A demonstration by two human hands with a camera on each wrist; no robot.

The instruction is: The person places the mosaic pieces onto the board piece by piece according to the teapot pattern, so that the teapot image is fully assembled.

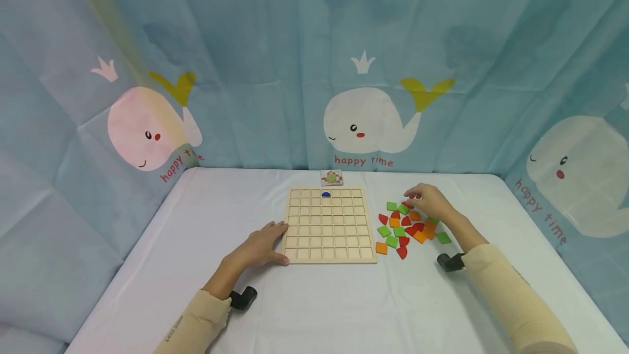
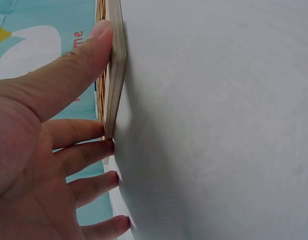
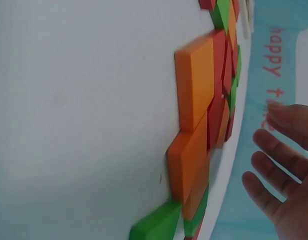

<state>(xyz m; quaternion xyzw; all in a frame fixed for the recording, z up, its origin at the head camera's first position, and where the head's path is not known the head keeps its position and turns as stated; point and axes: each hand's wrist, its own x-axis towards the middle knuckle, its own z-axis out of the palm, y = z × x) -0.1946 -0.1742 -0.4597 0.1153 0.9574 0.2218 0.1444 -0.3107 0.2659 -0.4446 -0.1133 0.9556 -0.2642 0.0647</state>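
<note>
A pale wooden grid board [image 1: 328, 231] lies flat on the table. One blue half-round piece [image 1: 326, 194] sits in its top row. My left hand [image 1: 257, 245] rests at the board's left side, fingers spread; in the left wrist view the thumb [image 2: 81, 67] lies against the board's edge [image 2: 118, 75]. Over the far side of a loose heap of pieces hovers my right hand [image 1: 428, 201], its fingertips close above a red piece [image 1: 407, 205]. In the right wrist view its fingers [image 3: 279, 150] are apart with nothing between them, beyond orange squares [image 3: 199, 80] and a green piece [image 3: 156, 222].
Several flat green, orange and red pieces lie right of the board, such as an orange square [image 1: 381, 248] and a green one [image 1: 443, 237]. A small patterned card [image 1: 331, 178] lies behind the board. A blue whale-print curtain [image 1: 255, 119] borders the white table [image 1: 324, 305].
</note>
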